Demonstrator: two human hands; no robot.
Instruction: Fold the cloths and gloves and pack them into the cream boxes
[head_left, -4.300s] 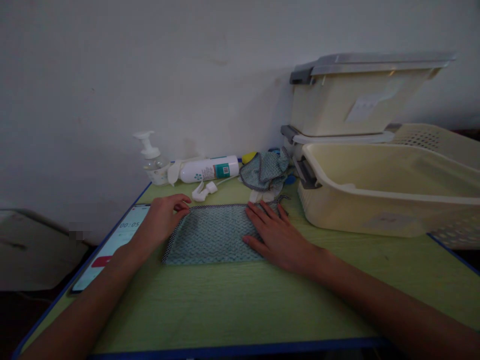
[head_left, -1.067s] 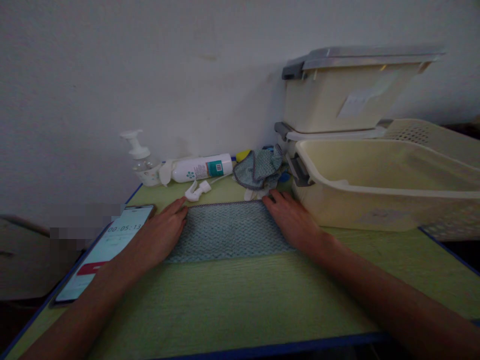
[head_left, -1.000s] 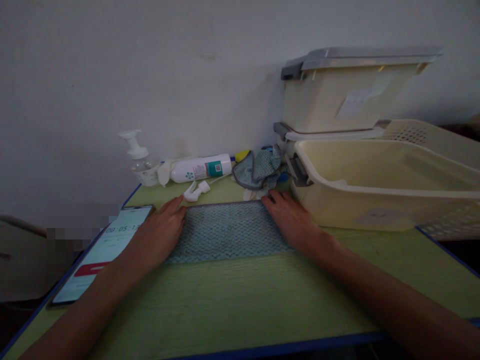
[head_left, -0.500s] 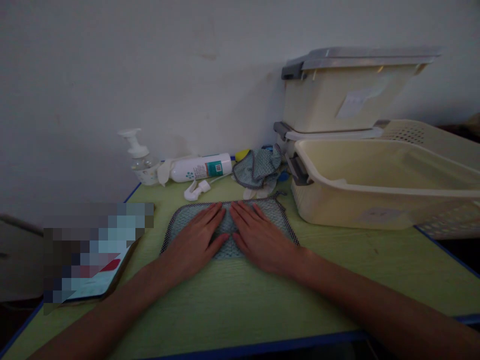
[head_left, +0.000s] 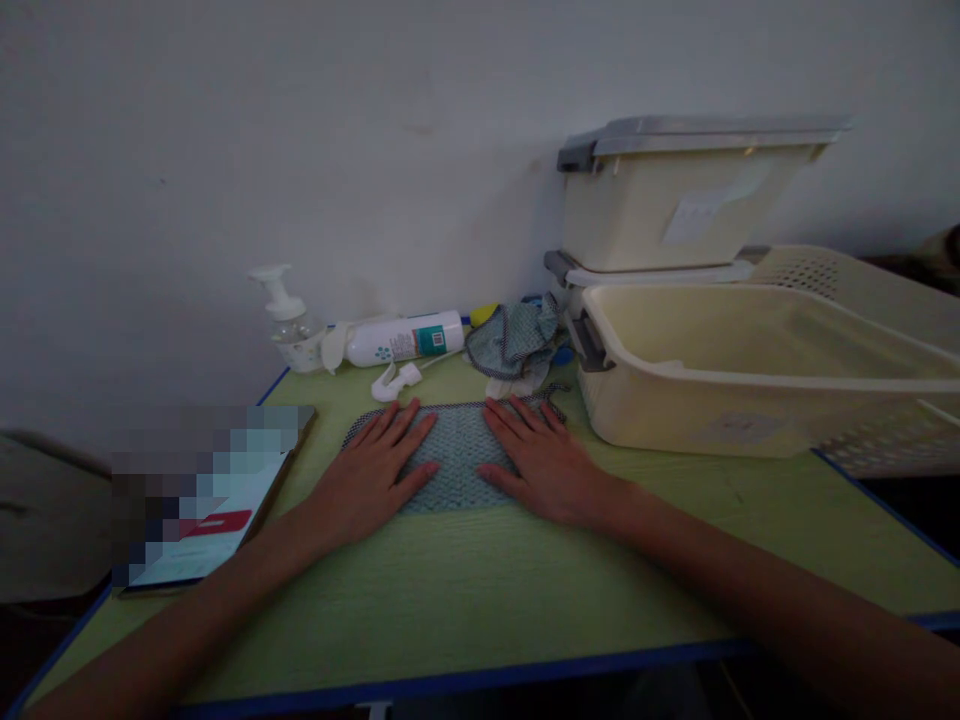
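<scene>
A blue-grey textured cleaning cloth (head_left: 457,455) with a dark checked edge lies flat on the green tabletop (head_left: 480,590). My left hand (head_left: 375,470) rests palm down on its left part, fingers spread. On the right part lies my right hand (head_left: 544,460), also flat with its fingers apart. Between the two hands the middle of the cloth shows. Behind the cloth a second, crumpled cloth (head_left: 514,340) of the same kind lies near the wall. A white spray nozzle (head_left: 396,381) lies just beyond my left fingertips.
A white bottle (head_left: 409,338) lies on its side by the wall, left of it a pump bottle (head_left: 292,325). At right stand a cream open bin (head_left: 690,415), a lidded box (head_left: 660,210) and a perforated basket (head_left: 885,290). A partly blurred screen device (head_left: 217,540) lies at left.
My hands have moved apart over the cloth, the left one leftward and the right one rightward, uncovering its middle. My fingers are more spread. The view has shifted slightly.
</scene>
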